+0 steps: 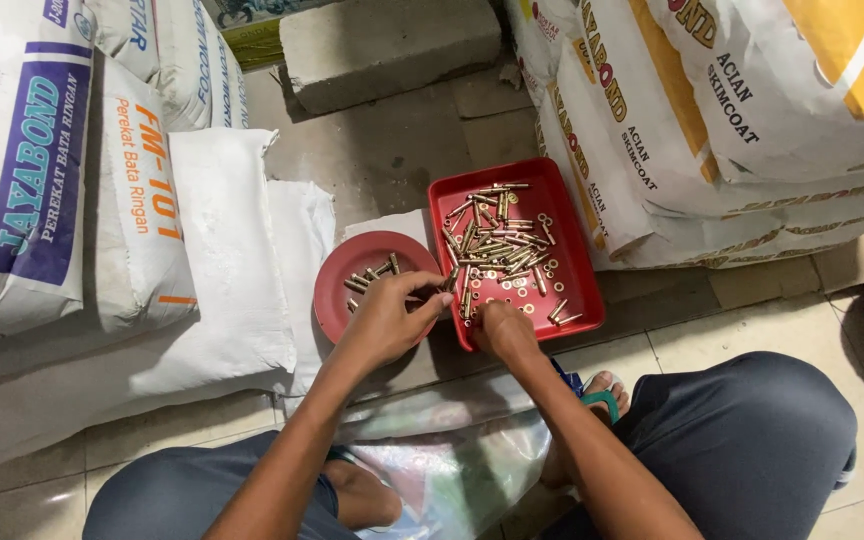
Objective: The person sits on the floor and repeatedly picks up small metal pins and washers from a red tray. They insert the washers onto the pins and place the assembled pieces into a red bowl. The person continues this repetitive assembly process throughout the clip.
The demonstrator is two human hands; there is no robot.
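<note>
Two hands: left pinching a brass bolt between round red plate and red tray, right curled at tray's six o'clock edge, white sacks stacked at nine and two o'clock.

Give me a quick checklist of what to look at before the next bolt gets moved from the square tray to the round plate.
1. Red square tray has brass bolts and washers left: ok.
2. Red round plate has bare room beside its few bolts: ok.
3. Left hand sits between plate and tray, fingertips at the tray's edge: ok.
4. Right hand rests on the tray's near rim: ok.
5. Either hand pinches a bolt: cannot tell, fingers hide it.
6. Tray lies flat on the floor: ok.
</note>
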